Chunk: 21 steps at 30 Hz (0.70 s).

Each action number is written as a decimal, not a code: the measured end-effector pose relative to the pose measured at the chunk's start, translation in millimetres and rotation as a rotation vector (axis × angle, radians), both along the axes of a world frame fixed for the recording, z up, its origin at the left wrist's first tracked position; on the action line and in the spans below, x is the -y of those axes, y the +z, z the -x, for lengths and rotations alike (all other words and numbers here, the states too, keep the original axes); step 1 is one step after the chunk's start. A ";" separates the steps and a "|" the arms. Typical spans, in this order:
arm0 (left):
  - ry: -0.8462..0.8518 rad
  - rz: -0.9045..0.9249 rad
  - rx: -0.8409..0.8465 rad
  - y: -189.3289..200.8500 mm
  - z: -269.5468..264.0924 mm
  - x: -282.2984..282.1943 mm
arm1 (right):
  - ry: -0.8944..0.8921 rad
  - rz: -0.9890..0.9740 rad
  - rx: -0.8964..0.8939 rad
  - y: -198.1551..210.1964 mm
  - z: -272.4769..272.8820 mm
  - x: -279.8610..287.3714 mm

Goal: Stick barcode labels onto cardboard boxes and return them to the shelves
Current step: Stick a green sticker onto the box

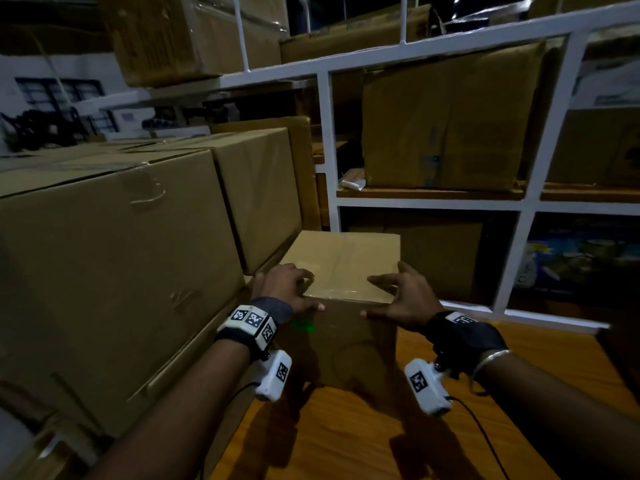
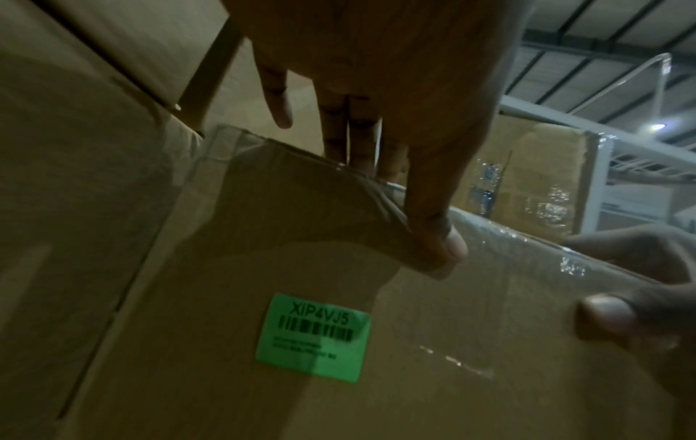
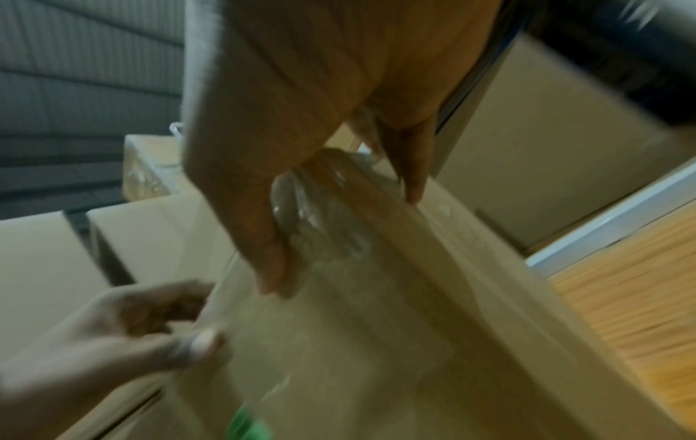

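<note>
- Stacked large brown cardboard cartons (image 1: 114, 254) stand hard against the left side of your small brown cardboard box (image 1: 346, 271); drag it out at an angle and its left edge could catch on them.
- Your left hand (image 1: 289, 287) lies over the box's near top-left edge, fingers loosely bent on the lid and thumb down the front face. It is a resting touch, not a closed grip, so a lift from here could let that corner slip.
- Just below that thumb sits the green rectangular barcode label (image 2: 313, 332), already stuck flat on the front face. Slide your palm down and you may rub or lift its edge.
- Clear glossy tape (image 2: 527, 247) runs over the box's top edge; it looks slick, and I judge fingers will hold worse there than on bare card.
- Your right hand (image 1: 401, 299) is spread open at the near top-right corner, thumb on the front face. Whether its fingertips touch the lid I cannot tell.
- The box stands on the orange-brown wooden floor (image 1: 346, 438), so you would lift from low down, and an uneven pull could tip it.
- To the right, the white metal shelving frame (image 1: 429, 204) already holds wrapped brown cartons (image 1: 446, 116) in its bays; its uprights and those cartons narrow any slot, and a corner could strike a bar.
</note>
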<state>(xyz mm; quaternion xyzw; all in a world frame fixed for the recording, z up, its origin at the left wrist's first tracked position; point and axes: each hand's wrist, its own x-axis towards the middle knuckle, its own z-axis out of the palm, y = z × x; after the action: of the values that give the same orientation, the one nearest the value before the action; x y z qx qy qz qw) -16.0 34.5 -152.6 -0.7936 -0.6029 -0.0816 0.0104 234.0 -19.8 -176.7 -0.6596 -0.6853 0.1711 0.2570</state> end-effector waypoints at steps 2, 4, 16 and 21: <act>-0.055 0.016 0.012 0.7 0.7 3.6 | -0.029 -0.011 -0.024 0.2 -2.1 10.9; -0.108 0.038 0.039 0.3 2.9 6.7 | -0.053 -0.016 -0.032 -0.4 -3.8 21.5; -0.432 0.105 0.175 -19.3 -6.8 37.3 | -0.192 0.013 -0.064 -1.0 -15.5 95.0; -0.535 0.095 0.109 -19.3 -19.0 53.5 | -0.243 0.014 -0.134 -1.0 -33.3 122.5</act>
<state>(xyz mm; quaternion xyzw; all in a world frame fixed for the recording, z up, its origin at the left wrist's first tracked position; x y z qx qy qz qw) 3.0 -19.0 -171.9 -0.9186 -0.3747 -0.0957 -0.0811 267.2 -142.3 -177.7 -0.7267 -0.5804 0.1871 0.3164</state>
